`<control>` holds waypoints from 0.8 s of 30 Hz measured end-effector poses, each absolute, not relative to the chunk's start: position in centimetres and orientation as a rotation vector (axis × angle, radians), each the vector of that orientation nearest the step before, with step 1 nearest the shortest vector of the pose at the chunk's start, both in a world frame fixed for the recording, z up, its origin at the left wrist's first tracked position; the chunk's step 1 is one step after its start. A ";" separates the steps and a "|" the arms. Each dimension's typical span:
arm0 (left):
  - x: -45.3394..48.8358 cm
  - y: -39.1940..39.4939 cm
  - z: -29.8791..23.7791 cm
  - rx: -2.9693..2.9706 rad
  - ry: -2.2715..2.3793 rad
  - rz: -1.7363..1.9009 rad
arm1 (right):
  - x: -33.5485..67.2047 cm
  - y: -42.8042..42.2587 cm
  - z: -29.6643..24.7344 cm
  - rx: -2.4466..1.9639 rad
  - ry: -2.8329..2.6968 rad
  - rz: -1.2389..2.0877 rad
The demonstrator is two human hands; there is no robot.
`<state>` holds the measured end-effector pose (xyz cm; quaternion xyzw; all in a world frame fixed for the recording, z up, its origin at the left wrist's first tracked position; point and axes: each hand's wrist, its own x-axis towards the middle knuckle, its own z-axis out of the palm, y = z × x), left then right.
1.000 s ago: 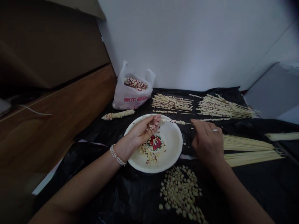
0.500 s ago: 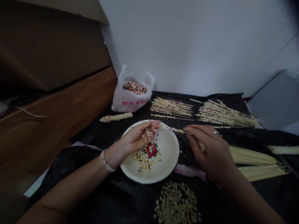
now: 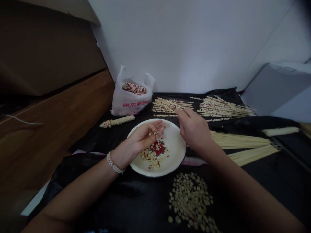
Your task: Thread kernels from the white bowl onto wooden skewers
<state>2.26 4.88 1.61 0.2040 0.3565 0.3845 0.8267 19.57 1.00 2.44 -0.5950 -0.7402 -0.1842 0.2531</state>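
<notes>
My left hand [image 3: 150,133] is cupped palm up over the white bowl [image 3: 173,158], holding a few corn kernels. Loose cream and dark red kernels [image 3: 153,160] lie in the bowl, on its printed red flower. My right hand [image 3: 193,128] is at the far right of the bowl, fingers curled together by a kernel-threaded skewer [image 3: 164,115] lying on the black sheet. The hand covers that skewer's bare end, and what its fingers hold is hidden. Behind lie a bunch of threaded skewers [image 3: 165,106] and a larger bunch [image 3: 218,107].
A white plastic bag [image 3: 131,105] holds speckled corn cobs. A partly stripped cob [image 3: 118,121] lies before it. Bare sticks [image 3: 245,142] fan out at right. Pale flat pieces [image 3: 191,197] are heaped in front. A white wall [image 3: 194,45] rises behind.
My right hand has moved up and left, toward the threaded skewers. The skewer that stretched between my hands no longer shows there. My left hand stays over the bowl with its kernels. The view has shifted.
</notes>
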 end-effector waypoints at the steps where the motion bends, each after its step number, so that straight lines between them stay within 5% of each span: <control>1: 2.3 4.9 1.5 0.442 0.772 0.829 | 19.4 1.0 3.0 -1.614 -1.990 -0.494; 15: 1.8 5.1 0.2 0.512 0.698 0.831 | 22.0 -1.4 -3.3 -1.289 -1.979 -0.680; 24: 0.1 3.7 2.9 0.987 0.792 0.567 | 27.2 -5.1 0.6 -1.566 -2.049 0.545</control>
